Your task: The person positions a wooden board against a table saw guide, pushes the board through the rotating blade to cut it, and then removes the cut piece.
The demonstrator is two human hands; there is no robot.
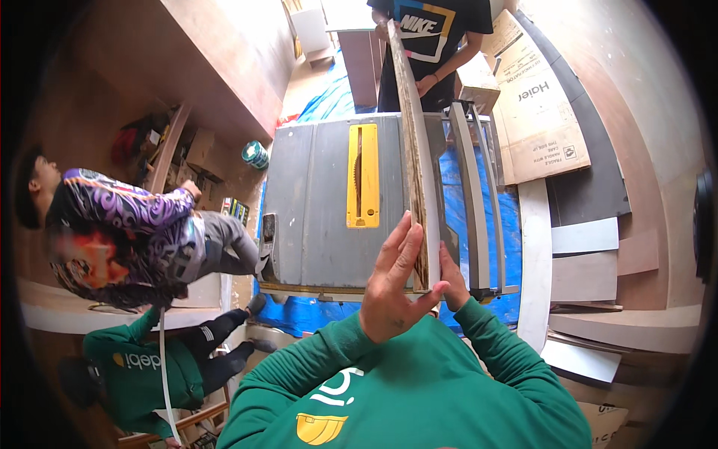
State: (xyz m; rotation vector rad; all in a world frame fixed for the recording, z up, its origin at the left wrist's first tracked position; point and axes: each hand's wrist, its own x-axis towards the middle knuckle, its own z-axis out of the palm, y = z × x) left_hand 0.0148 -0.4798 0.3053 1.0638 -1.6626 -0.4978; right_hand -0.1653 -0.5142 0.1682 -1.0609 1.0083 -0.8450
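A long wooden board (419, 172) stands on its narrow edge across the right side of a grey table saw (314, 202). Its right face is white, and the upper edge shows rough raw wood. My left hand (396, 280) holds the near end from the left, fingers stretched along the face and thumb across the end. On the other side, my right hand (453, 278) supports the white face, partly hidden behind the board. The saw blade (358, 168) rises from a yellow insert (373, 187), left of the board and apart from it. Another person's hand (383, 28) holds the far end.
A grey fence rail (467, 187) runs along the saw's right side, above a blue tarp (505, 247). A person in a patterned top (127, 232) stands at left, another in green (149, 367) behind. Flattened cardboard (535, 112) and sheet offcuts (583, 277) lie at right.
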